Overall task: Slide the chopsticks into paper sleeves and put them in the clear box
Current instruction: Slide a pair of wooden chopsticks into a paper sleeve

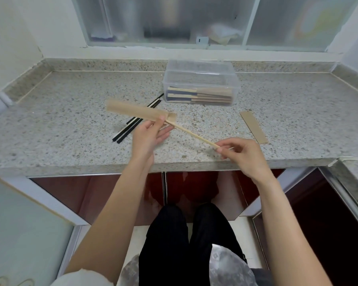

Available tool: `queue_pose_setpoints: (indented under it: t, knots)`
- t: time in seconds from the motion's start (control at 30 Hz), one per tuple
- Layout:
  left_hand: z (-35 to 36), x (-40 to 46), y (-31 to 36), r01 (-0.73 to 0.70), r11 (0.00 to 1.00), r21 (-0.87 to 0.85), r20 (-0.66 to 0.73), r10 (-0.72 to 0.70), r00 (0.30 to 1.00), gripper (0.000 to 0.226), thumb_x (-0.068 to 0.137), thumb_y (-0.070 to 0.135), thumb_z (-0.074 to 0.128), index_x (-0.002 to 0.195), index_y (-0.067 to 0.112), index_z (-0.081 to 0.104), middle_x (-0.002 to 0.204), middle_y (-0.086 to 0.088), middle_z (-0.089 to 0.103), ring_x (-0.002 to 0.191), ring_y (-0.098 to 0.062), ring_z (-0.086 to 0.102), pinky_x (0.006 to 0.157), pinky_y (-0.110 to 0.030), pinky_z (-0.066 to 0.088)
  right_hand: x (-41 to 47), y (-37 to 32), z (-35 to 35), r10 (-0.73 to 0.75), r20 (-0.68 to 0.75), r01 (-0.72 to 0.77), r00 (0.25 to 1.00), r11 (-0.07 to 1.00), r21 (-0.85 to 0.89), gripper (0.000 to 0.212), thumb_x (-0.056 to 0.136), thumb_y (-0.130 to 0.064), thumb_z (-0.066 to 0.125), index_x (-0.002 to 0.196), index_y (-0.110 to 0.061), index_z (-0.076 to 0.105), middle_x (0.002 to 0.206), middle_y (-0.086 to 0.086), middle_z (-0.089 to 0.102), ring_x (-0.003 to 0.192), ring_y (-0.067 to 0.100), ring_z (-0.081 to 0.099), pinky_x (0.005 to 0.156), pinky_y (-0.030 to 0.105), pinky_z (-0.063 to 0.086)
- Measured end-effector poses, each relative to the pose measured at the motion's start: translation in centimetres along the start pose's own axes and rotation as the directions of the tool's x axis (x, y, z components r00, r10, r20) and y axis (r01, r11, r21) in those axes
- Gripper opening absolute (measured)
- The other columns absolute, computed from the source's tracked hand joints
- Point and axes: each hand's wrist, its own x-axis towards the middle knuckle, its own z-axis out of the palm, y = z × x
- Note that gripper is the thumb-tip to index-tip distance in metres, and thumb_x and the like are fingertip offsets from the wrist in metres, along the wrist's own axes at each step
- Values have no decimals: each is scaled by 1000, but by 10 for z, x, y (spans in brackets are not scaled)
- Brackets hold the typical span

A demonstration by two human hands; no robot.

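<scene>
My left hand (148,137) pinches the open end of a brown paper sleeve (136,111) held above the counter. My right hand (241,154) grips the near end of light wooden chopsticks (194,135), whose far end sits inside the sleeve's mouth. A pair of black chopsticks (132,124) lies on the counter behind my left hand. The clear box (201,82) stands at the back, with several sleeved chopsticks lying in it. One more flat paper sleeve (253,126) lies on the counter to the right.
The speckled granite counter (70,141) ends in a front edge just below my hands. A raised stone lip and a frosted window run along the back. Dark cabinet doors and my legs are below.
</scene>
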Motion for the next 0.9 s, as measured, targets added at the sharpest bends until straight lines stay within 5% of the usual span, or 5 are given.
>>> queue_pose_setpoints:
  t: [0.17,0.43,0.53,0.9]
  knots:
    - [8,-9,-10,26,999,31,26,-27,999,16,88,24,63,100,15,67,96,-3,73,86,-13,71,68,-18,55,4,-16,25,-56,-36,55,998,998,-18,13,81,-10,73,91,-17,75,71,-7,70,57,3,63,56,7,41]
    - [-6,-5,-7,17,997,-70,-58,-21,998,27,90,24,61,112,11,64,105,-5,70,96,-15,68,86,-26,54,-2,-1,5,26,13,-27,1000,997,76,6,84,-9,69,90,-10,72,72,4,71,56,5,59,61,12,46]
    - [4,-6,-9,12,998,-60,-30,-14,999,19,90,23,60,106,15,65,103,-3,71,94,-13,68,82,-24,55,-4,3,10,42,-59,-36,997,995,95,7,82,-10,72,83,-17,74,71,6,72,55,6,59,64,15,49]
    - [-10,-7,-11,-4,1000,2,-38,4,999,16,92,22,59,102,13,66,98,-4,72,90,-15,70,72,-20,55,9,-24,68,-3,16,1,1000,992,126,5,84,-13,70,88,-12,73,74,2,72,59,8,65,64,17,52]
